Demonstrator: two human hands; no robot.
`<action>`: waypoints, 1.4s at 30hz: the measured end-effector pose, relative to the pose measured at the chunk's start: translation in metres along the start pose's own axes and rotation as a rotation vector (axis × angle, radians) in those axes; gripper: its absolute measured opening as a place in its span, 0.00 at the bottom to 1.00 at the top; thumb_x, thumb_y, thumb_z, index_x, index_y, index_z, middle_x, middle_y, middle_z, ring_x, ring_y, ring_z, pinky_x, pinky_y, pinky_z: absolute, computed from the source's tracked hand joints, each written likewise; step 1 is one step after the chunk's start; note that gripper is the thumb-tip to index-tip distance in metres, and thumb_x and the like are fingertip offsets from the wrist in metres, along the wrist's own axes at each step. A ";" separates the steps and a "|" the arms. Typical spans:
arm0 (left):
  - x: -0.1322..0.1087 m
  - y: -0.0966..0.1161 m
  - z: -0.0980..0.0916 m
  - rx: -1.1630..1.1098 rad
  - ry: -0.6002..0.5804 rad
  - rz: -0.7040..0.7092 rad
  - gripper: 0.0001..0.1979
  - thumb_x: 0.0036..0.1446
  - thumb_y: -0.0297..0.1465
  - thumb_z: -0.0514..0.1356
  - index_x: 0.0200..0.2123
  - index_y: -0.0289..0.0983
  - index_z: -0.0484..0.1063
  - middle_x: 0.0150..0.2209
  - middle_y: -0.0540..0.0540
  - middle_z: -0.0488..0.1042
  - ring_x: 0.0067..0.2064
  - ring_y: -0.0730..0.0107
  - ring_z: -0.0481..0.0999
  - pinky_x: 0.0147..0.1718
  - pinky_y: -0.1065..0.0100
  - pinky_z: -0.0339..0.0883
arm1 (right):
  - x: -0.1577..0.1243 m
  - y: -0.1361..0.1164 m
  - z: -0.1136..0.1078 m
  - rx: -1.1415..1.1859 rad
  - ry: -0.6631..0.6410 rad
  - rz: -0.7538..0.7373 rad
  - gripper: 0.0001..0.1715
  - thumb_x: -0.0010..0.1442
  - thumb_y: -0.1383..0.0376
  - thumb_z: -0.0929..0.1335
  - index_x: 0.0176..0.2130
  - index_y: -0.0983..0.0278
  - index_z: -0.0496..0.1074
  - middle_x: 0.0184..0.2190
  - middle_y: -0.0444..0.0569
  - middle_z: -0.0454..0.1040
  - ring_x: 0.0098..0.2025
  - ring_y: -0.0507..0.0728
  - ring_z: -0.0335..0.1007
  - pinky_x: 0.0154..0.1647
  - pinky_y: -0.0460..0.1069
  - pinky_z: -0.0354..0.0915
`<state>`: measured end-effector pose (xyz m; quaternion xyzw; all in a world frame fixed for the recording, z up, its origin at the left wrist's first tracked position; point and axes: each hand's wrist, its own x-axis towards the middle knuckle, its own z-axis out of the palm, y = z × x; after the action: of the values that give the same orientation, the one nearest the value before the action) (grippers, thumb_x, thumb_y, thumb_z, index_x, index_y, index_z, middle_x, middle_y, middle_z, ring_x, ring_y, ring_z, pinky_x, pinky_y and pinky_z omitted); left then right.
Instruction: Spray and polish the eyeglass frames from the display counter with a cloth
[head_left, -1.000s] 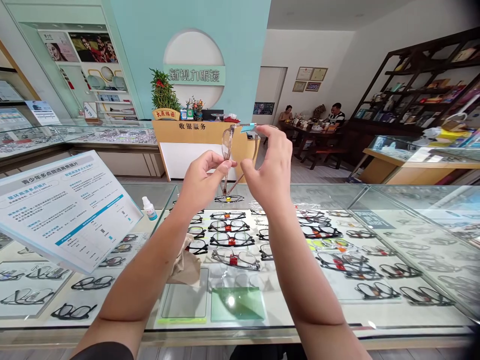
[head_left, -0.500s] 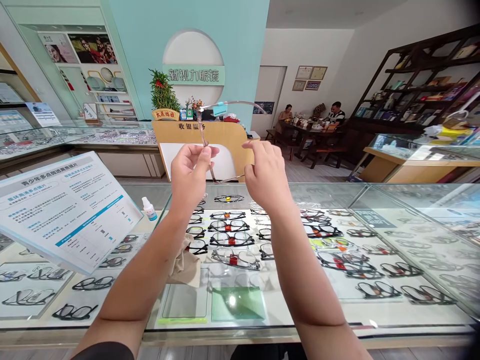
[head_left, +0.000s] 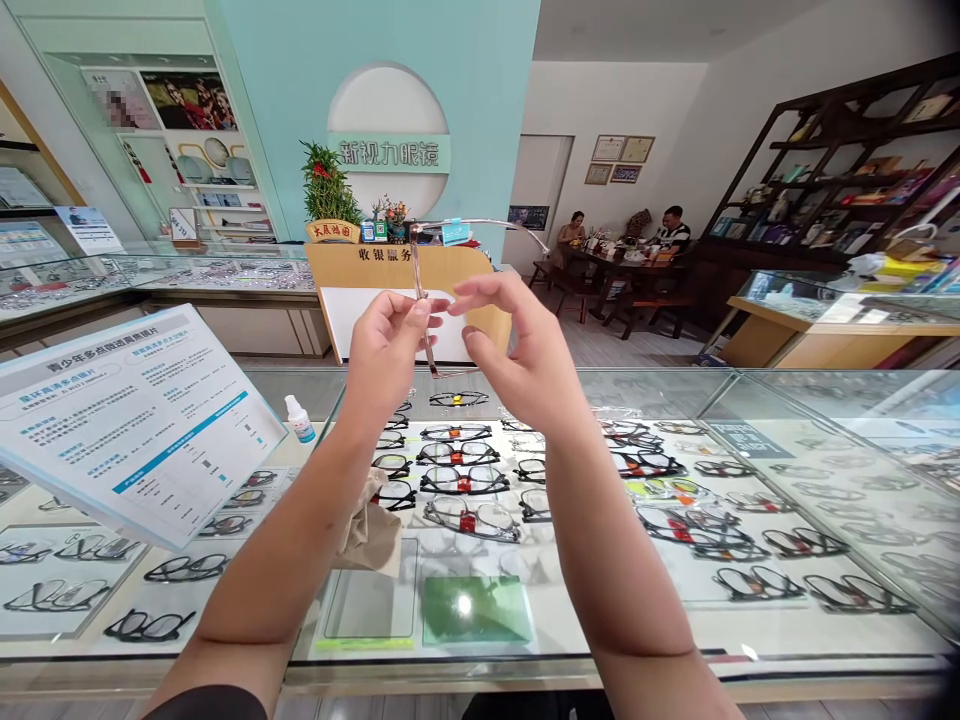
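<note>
Translucent brownish spectacle frame (head_left: 416, 262), with a pale blue tag on its unfolded arm, is held up edge-on above the long glass display counter (head_left: 675, 385). The left hand (head_left: 386, 350) pinches its rim between thumb and forefinger. The right hand (head_left: 517, 360) hangs just beside it, fingers loosely spread, gripping nothing. A crumpled tan cloth (head_left: 367, 530) lies on the counter below the left wrist.

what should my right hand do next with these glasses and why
Probably close the right hand on the glasses near the blue tag: only the left hand pinches them, one arm sticks out sideways unsupported, and the right hand is open, gripping nothing.
</note>
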<state>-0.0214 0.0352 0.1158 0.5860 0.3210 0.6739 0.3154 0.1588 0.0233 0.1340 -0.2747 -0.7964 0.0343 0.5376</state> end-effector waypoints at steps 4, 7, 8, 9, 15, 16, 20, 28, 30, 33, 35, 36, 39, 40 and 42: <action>-0.002 0.002 0.001 0.004 -0.012 -0.003 0.22 0.63 0.52 0.72 0.39 0.42 0.72 0.45 0.43 0.86 0.49 0.60 0.85 0.47 0.59 0.82 | 0.000 -0.001 0.004 0.032 -0.028 -0.001 0.23 0.68 0.70 0.66 0.59 0.53 0.74 0.54 0.49 0.85 0.60 0.63 0.79 0.69 0.66 0.70; -0.004 0.004 0.000 0.011 -0.023 -0.013 0.22 0.63 0.53 0.73 0.39 0.41 0.74 0.44 0.43 0.85 0.49 0.60 0.85 0.47 0.59 0.82 | 0.000 0.001 0.005 0.050 -0.024 0.009 0.19 0.69 0.67 0.68 0.57 0.54 0.74 0.53 0.49 0.86 0.59 0.63 0.80 0.68 0.65 0.70; -0.004 0.004 0.000 0.012 -0.032 -0.019 0.22 0.62 0.53 0.73 0.38 0.41 0.74 0.44 0.42 0.85 0.49 0.59 0.85 0.48 0.59 0.82 | 0.000 0.001 0.005 0.051 -0.022 0.011 0.17 0.69 0.66 0.69 0.56 0.54 0.75 0.52 0.49 0.86 0.58 0.63 0.80 0.67 0.64 0.70; -0.004 0.005 0.000 0.009 -0.040 -0.025 0.22 0.62 0.53 0.73 0.38 0.41 0.75 0.44 0.42 0.85 0.50 0.59 0.85 0.48 0.59 0.81 | 0.000 0.001 0.006 0.048 -0.023 0.014 0.15 0.69 0.65 0.70 0.54 0.55 0.75 0.52 0.48 0.86 0.58 0.63 0.80 0.66 0.63 0.70; -0.002 0.000 -0.002 -0.078 -0.082 -0.078 0.20 0.60 0.49 0.75 0.38 0.40 0.77 0.43 0.44 0.83 0.54 0.59 0.83 0.50 0.61 0.80 | -0.001 0.000 0.010 0.038 -0.050 0.062 0.15 0.65 0.59 0.77 0.51 0.55 0.78 0.54 0.48 0.86 0.58 0.64 0.79 0.63 0.62 0.71; -0.001 -0.001 -0.002 -0.089 -0.085 -0.086 0.20 0.60 0.49 0.75 0.38 0.40 0.77 0.43 0.44 0.83 0.54 0.58 0.83 0.50 0.61 0.80 | -0.001 0.000 0.010 0.044 -0.048 0.069 0.15 0.65 0.58 0.77 0.51 0.55 0.78 0.54 0.48 0.86 0.58 0.64 0.79 0.63 0.62 0.71; 0.000 -0.003 -0.002 -0.117 -0.103 -0.088 0.19 0.60 0.48 0.76 0.39 0.41 0.79 0.44 0.44 0.83 0.55 0.59 0.83 0.52 0.60 0.79 | 0.000 0.003 0.012 0.061 -0.031 0.078 0.13 0.66 0.59 0.77 0.50 0.56 0.80 0.54 0.50 0.86 0.60 0.65 0.79 0.66 0.64 0.71; -0.001 -0.003 -0.002 -0.100 -0.127 -0.063 0.19 0.58 0.50 0.77 0.38 0.42 0.81 0.40 0.47 0.82 0.43 0.66 0.80 0.52 0.61 0.79 | 0.001 0.008 0.015 0.064 -0.073 0.052 0.11 0.68 0.61 0.76 0.50 0.56 0.83 0.59 0.52 0.85 0.66 0.67 0.77 0.72 0.69 0.68; 0.000 -0.003 -0.002 -0.103 -0.123 -0.060 0.20 0.56 0.50 0.78 0.37 0.42 0.82 0.39 0.47 0.81 0.41 0.67 0.78 0.48 0.63 0.78 | 0.001 0.005 0.016 0.063 -0.074 0.040 0.09 0.69 0.61 0.75 0.48 0.56 0.83 0.58 0.52 0.85 0.65 0.66 0.78 0.72 0.68 0.68; 0.000 -0.002 -0.002 -0.114 -0.132 -0.055 0.19 0.55 0.49 0.79 0.37 0.41 0.83 0.38 0.48 0.81 0.40 0.68 0.77 0.45 0.64 0.76 | 0.001 0.003 0.016 0.058 -0.070 0.021 0.06 0.70 0.63 0.73 0.46 0.57 0.82 0.57 0.51 0.85 0.63 0.65 0.78 0.70 0.66 0.69; -0.002 -0.002 -0.002 -0.131 -0.151 -0.053 0.17 0.56 0.48 0.78 0.37 0.42 0.84 0.39 0.47 0.82 0.42 0.67 0.79 0.48 0.64 0.76 | 0.000 0.004 0.015 0.038 -0.055 0.017 0.05 0.71 0.64 0.72 0.45 0.57 0.81 0.55 0.51 0.85 0.62 0.65 0.78 0.69 0.66 0.70; -0.003 -0.001 -0.001 -0.137 -0.163 -0.052 0.17 0.57 0.48 0.78 0.37 0.42 0.84 0.40 0.47 0.83 0.44 0.66 0.80 0.51 0.63 0.76 | 0.000 0.005 0.014 0.029 -0.047 0.016 0.05 0.71 0.63 0.71 0.45 0.57 0.80 0.55 0.51 0.85 0.61 0.64 0.78 0.68 0.66 0.70; -0.007 0.002 0.002 -0.138 -0.189 -0.059 0.18 0.56 0.49 0.78 0.36 0.41 0.84 0.42 0.45 0.84 0.47 0.63 0.82 0.54 0.59 0.77 | -0.001 0.007 0.009 0.043 -0.054 0.020 0.05 0.73 0.61 0.70 0.43 0.57 0.79 0.54 0.51 0.84 0.59 0.63 0.78 0.65 0.63 0.72; -0.009 0.004 0.003 -0.134 -0.186 -0.064 0.18 0.56 0.49 0.78 0.36 0.40 0.85 0.42 0.44 0.85 0.47 0.63 0.82 0.54 0.58 0.77 | -0.002 0.006 0.007 0.058 -0.065 0.022 0.06 0.74 0.60 0.70 0.43 0.57 0.79 0.54 0.51 0.83 0.59 0.63 0.78 0.64 0.63 0.72; -0.012 0.007 0.005 -0.131 -0.156 -0.076 0.17 0.55 0.46 0.78 0.37 0.40 0.85 0.43 0.44 0.86 0.47 0.63 0.83 0.54 0.58 0.77 | -0.003 0.004 0.006 0.078 -0.073 0.025 0.07 0.74 0.59 0.70 0.43 0.57 0.78 0.54 0.51 0.83 0.59 0.63 0.78 0.64 0.63 0.72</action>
<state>-0.0154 0.0221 0.1148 0.6021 0.2727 0.6334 0.4023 0.1554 0.0268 0.1279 -0.2623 -0.8102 0.0820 0.5178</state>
